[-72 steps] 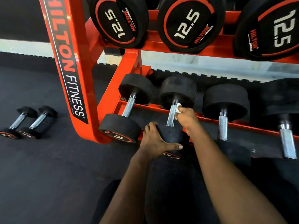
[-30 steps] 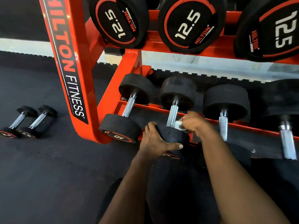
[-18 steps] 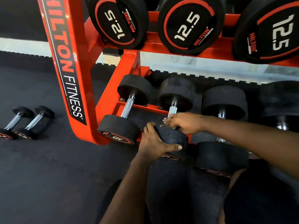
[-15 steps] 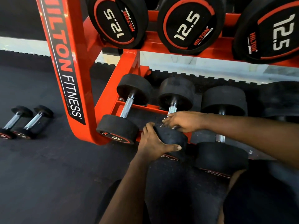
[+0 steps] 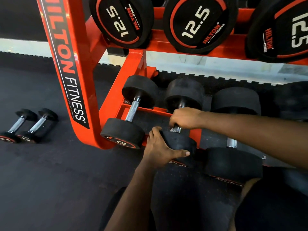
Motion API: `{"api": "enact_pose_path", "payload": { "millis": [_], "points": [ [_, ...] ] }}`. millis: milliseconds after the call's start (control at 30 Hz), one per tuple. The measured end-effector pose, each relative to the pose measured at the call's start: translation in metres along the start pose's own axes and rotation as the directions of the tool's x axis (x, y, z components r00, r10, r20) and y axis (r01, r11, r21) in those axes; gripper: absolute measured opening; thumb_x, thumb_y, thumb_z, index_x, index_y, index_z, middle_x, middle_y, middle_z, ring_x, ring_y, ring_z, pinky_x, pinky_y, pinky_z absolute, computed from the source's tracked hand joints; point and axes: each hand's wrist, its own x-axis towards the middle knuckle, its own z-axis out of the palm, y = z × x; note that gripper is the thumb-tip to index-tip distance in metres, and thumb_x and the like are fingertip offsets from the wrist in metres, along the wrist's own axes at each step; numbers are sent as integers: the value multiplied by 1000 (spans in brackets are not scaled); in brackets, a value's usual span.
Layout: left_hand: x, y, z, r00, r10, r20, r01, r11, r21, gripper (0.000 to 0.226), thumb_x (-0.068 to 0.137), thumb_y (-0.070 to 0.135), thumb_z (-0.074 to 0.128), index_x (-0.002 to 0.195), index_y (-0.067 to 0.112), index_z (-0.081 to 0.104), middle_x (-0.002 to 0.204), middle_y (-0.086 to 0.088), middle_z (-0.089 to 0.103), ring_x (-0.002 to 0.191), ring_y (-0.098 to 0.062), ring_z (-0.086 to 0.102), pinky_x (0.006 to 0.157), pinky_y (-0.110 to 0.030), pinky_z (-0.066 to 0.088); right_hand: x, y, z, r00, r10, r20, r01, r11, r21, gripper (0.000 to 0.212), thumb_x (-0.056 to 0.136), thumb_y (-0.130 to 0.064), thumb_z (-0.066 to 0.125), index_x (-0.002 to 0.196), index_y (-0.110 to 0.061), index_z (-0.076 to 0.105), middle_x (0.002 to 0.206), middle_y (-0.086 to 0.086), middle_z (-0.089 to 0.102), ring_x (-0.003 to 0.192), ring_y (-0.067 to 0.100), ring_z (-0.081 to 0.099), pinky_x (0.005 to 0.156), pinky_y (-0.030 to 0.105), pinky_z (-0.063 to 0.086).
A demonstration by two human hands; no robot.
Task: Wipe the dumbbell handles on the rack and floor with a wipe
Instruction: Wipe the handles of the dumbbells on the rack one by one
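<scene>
Chrome dumbbell handle [image 5: 175, 129] gripped by right hand [image 5: 185, 118]; left hand [image 5: 160, 151] grasps the rubber head [image 5: 180, 141].

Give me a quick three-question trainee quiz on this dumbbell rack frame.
1. True or false: the right hand hangs free, touching nothing.
2. How many small dumbbells lie on the floor left of the rack? A one, B two, C four.
3. Fill in: the left hand holds the near ___ of the second dumbbell on the bottom tier.
Key: 1 false, it grips the second dumbbell's handle; 2 B; 3 head.
</scene>
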Motion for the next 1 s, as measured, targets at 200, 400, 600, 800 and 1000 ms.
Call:
{"api": "enact_pose_path", "payload": {
  "millis": [200,400,600,800,1000],
  "points": [
    [1,0,0,1000,-3,12,3,1000,5,127,44,71,89,142,21,26,138,5,38,130,-16,41,108,-39,44,0,-4,10,958,223,-179,-251,955,-155,25,84,-9,51,96,-16,71,98,8,70,94,31,66,72,36,54],
    [-1,0,-1,1000,5,11,-5,1000,-6,121,43,71,90,136,23,28,130,8,38,125,-16,43,104,-38,46,-30,-9,5,996,38,-75,-29,992,123,41,81,-9,49,112,-30,67,94,-2,72,77,15,65,65,30,52],
    [0,-3,0,1000,12,0,-12,999,-32,119,44,71,89,135,25,27,133,8,37,127,-15,41,105,-39,45,-26,3,3,932,281,-228,-284,959,21,35,77,-12,49,105,-31,60,104,-2,68,93,30,67,72,41,56],
    [-2,1,-2,1000,7,24,-7,1000,-27,121,45,71,88,137,25,26,136,4,36,130,-18,40,107,-42,44,-48,-26,24,950,232,-209,-189,960,206,64,71,-5,51,125,-39,55,127,-5,65,116,21,62,90,39,54],
    [-4,5,-3,999,-30,30,30,1000,2,124,43,73,87,139,22,26,141,-5,38,133,-27,41,110,-48,42,-80,-57,15,862,413,-295,-296,881,369,42,79,-4,58,108,-30,73,103,-3,74,95,18,68,75,28,52]
  ]
}}
